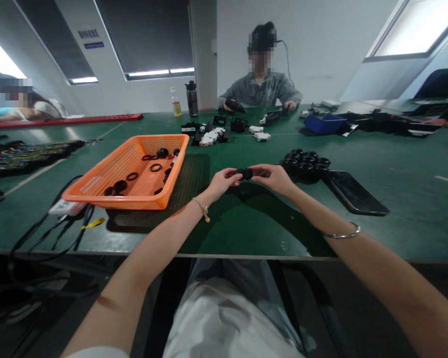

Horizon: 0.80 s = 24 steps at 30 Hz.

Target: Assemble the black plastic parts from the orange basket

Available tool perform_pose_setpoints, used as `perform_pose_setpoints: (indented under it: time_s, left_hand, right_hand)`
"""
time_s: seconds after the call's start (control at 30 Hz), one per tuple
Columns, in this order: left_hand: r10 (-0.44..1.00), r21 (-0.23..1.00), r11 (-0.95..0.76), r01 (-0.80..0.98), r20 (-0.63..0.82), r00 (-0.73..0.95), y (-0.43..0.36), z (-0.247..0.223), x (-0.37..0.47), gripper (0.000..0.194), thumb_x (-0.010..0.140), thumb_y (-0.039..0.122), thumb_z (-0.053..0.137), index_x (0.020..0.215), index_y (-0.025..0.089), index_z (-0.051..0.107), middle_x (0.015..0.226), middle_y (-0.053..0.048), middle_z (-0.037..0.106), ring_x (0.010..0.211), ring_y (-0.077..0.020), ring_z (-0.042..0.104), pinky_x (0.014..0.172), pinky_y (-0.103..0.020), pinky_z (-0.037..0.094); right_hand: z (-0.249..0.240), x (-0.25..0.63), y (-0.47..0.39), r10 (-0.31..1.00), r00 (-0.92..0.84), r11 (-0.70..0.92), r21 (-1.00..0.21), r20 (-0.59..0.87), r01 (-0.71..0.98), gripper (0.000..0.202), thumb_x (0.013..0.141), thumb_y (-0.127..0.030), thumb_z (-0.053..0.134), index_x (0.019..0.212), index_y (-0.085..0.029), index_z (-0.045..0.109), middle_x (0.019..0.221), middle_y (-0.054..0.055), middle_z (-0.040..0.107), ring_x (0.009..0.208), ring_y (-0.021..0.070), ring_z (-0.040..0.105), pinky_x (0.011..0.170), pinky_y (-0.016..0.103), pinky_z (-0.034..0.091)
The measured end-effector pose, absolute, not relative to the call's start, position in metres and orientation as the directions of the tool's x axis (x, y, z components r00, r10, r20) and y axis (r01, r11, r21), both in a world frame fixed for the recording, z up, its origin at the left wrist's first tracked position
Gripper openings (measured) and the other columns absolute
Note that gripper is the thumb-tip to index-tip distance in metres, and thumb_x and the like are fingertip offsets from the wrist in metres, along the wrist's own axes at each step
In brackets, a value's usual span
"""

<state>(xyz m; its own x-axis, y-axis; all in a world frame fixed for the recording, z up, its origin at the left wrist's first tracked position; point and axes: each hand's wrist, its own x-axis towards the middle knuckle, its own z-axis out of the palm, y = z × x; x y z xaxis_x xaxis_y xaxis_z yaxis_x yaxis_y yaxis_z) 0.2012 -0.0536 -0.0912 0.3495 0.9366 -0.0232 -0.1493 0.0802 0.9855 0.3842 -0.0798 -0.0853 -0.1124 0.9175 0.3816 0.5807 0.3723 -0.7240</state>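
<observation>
A small black part (244, 173) is held between my two hands above the green table (224, 223). My left hand (224, 181) pinches its left side with thumb and fingers. On its right side, the fingertips of my right hand (272, 177) close on it. Just right of my right hand stands a cluster of black round parts (306, 164). An orange basket (164, 200) to the left holds several black rings and round pieces, some lying flat on its bottom.
A dark phone (355, 193) lies right of the cluster. White and black parts (211, 135), a bottle (176, 103) and a dark flask (191, 99) stand farther back. Cables (56, 228) run beside the basket. Across the table sits a person (261, 89) near a blue bin (324, 124).
</observation>
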Motion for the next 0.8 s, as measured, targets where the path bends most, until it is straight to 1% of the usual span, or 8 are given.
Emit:
perform_pose_setpoints:
  time_s: [0.1,0.3,0.47,0.57,0.67,0.73,0.8]
  left_hand:
    - [0.935,0.985,0.069,-0.155,-0.01,0.356,-0.0527,-0.0929,0.2008,0.023,0.071,0.01,0.066,0.092,0.008,0.059,0.073,0.0,0.061,0.055,-0.0035,0.054,0.073,-0.026,0.05]
    - [0.935,0.985,0.069,-0.157,-0.01,0.353,-0.0516,-0.0944,0.2014,0.022,0.072,0.011,0.065,0.093,0.008,0.058,0.07,0.001,0.061,0.054,-0.0034,0.054,0.072,-0.026,0.049]
    - [0.932,0.986,0.074,-0.149,-0.015,0.363,-0.0523,-0.0932,0.2017,0.015,0.076,0.011,0.061,0.09,0.006,0.057,0.063,0.003,0.058,0.052,-0.0031,0.053,0.07,-0.024,0.048]
    - [0.931,0.986,0.075,-0.15,-0.015,0.364,-0.0525,-0.0929,0.2015,0.016,0.075,0.011,0.062,0.09,0.007,0.057,0.064,0.003,0.058,0.053,-0.0031,0.053,0.07,-0.024,0.048]
    - [0.932,0.985,0.079,-0.153,-0.018,0.363,-0.0528,-0.0925,0.2014,0.018,0.074,0.011,0.063,0.091,0.007,0.057,0.066,0.002,0.059,0.054,-0.0033,0.054,0.071,-0.024,0.048]
    - [0.932,0.986,0.081,-0.146,-0.023,0.361,-0.053,-0.0924,0.2013,0.018,0.074,0.01,0.063,0.09,0.007,0.057,0.067,0.002,0.059,0.054,-0.0031,0.054,0.07,-0.023,0.048]
    - [0.932,0.987,0.078,-0.139,-0.023,0.362,-0.053,-0.0927,0.2012,0.018,0.074,0.01,0.063,0.09,0.007,0.057,0.068,0.002,0.059,0.053,-0.0031,0.054,0.07,-0.023,0.048]
  right_hand:
    - [-0.0846,0.383,-0.081,0.907,-0.1,0.392,-0.734,0.409,0.554,0.04,0.063,-0.029,0.067,0.101,-0.018,0.066,0.086,0.005,0.071,0.075,0.0188,0.064,0.07,0.033,0.051]
    - [-0.0814,0.381,-0.0837,0.903,-0.121,0.399,-0.701,0.412,0.591,0.03,0.065,-0.032,0.066,0.092,-0.018,0.067,0.079,0.004,0.071,0.074,0.0194,0.064,0.069,0.033,0.05]
    - [-0.0794,0.3807,-0.085,0.901,-0.137,0.405,-0.687,0.411,0.604,0.034,0.063,-0.031,0.067,0.094,-0.017,0.068,0.081,0.005,0.071,0.072,0.0188,0.063,0.067,0.032,0.05]
    - [-0.0794,0.3809,-0.0852,0.897,-0.129,0.402,-0.661,0.422,0.633,0.032,0.065,-0.03,0.066,0.094,-0.018,0.069,0.082,0.004,0.072,0.07,0.0183,0.062,0.065,0.032,0.05]
    - [-0.0804,0.3814,-0.0845,0.883,-0.107,0.41,-0.643,0.456,0.647,0.029,0.064,-0.032,0.067,0.091,-0.019,0.07,0.088,0.005,0.071,0.073,0.0193,0.063,0.066,0.032,0.05]
    - [-0.0815,0.3821,-0.0835,0.885,-0.101,0.406,-0.65,0.454,0.642,0.029,0.063,-0.033,0.068,0.089,-0.019,0.071,0.087,0.006,0.071,0.073,0.0197,0.063,0.067,0.033,0.05]
    - [-0.0829,0.3832,-0.0821,0.901,-0.099,0.387,-0.68,0.422,0.623,0.03,0.063,-0.035,0.068,0.088,-0.017,0.071,0.083,0.006,0.071,0.07,0.0195,0.063,0.068,0.034,0.051]
